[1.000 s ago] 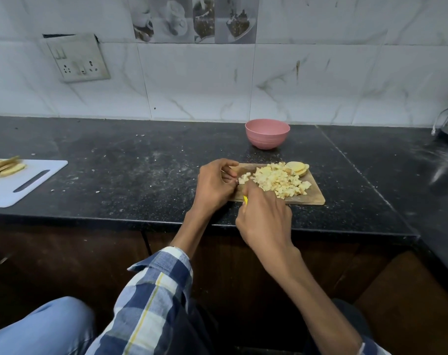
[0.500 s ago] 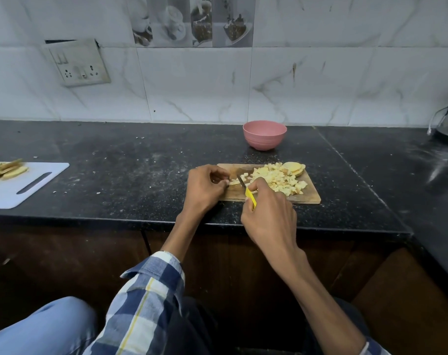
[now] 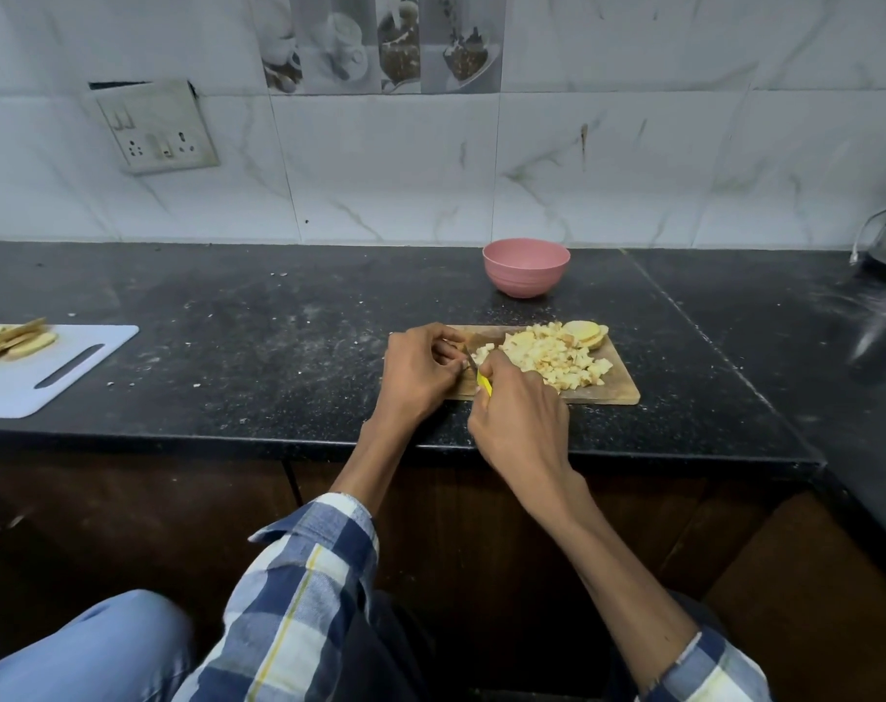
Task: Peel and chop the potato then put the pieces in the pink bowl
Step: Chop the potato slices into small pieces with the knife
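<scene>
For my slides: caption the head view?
Right hand dices potato with yellow-handled knife on wooden board.

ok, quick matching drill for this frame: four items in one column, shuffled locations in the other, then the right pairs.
Items:
1. pink bowl
2. white board
3. potato cubes
4. knife

Locations:
A. in the right hand
B. heaped on the wooden board
C. on the counter behind the wooden board
D. far left of the counter, carrying slices

Pairs: 1-C, 2-D, 3-B, 4-A
</scene>
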{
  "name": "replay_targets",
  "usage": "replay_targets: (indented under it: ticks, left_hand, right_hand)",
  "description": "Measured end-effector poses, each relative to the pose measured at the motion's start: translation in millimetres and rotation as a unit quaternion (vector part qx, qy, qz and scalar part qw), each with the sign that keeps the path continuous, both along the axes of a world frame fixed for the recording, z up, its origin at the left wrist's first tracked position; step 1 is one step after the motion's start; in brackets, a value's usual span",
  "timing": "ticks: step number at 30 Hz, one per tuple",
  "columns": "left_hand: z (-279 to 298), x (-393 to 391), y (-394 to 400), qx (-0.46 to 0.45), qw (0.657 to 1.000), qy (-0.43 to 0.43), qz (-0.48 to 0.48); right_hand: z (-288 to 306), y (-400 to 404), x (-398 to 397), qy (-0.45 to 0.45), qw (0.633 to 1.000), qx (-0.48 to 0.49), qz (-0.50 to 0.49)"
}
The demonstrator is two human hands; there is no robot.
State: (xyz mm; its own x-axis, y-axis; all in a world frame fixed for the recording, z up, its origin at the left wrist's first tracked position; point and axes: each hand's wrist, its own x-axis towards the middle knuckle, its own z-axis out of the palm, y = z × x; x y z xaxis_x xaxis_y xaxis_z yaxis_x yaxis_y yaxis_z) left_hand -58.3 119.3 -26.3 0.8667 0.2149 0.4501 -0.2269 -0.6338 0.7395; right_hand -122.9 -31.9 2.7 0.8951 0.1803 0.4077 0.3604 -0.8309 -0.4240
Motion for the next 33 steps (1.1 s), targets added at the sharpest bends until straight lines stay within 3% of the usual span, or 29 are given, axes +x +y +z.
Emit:
replay_targets:
  ticks: [13, 21, 25, 33]
  left_hand:
    - [-2.5, -1.0, 0.7, 0.045, 0.998, -0.031, -0.005]
    - [1.3, -2.0, 1.7, -0.068, 0.995, -0.061, 0.031]
    - [2.3, -0.8, 3.8, -0.118, 0.991, -0.048, 0.029]
    - [6.1, 20.6, -13.2, -0.069, 0.997, 0.03, -0.034]
  right_hand:
    - [-2.5, -27.1, -14.8, -0.002, 1.0, 0.007, -0.011]
    - [-18.6, -21.9, -16.1, -0.035, 0.999, 0.032, -0.021]
    - [-21.0, -13.9, -17.8, -0.038, 0.999, 0.02, 0.014]
    - [-17.1, -26.4, -3.7, -0.012, 0.998, 0.025, -0.05]
